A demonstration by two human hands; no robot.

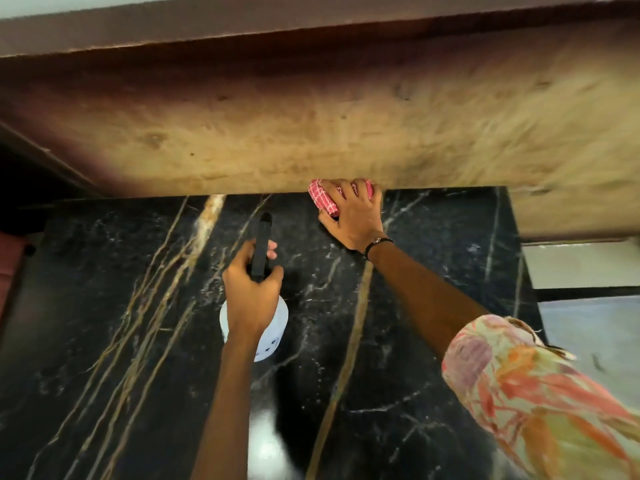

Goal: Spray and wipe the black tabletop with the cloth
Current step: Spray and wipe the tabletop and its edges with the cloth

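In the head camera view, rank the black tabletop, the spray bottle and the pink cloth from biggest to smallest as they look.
1. black tabletop
2. spray bottle, partly covered by the left hand
3. pink cloth, mostly under the right hand, so its full size is unsure

Dim, motion-blurred, glare on tabletop (121, 306)
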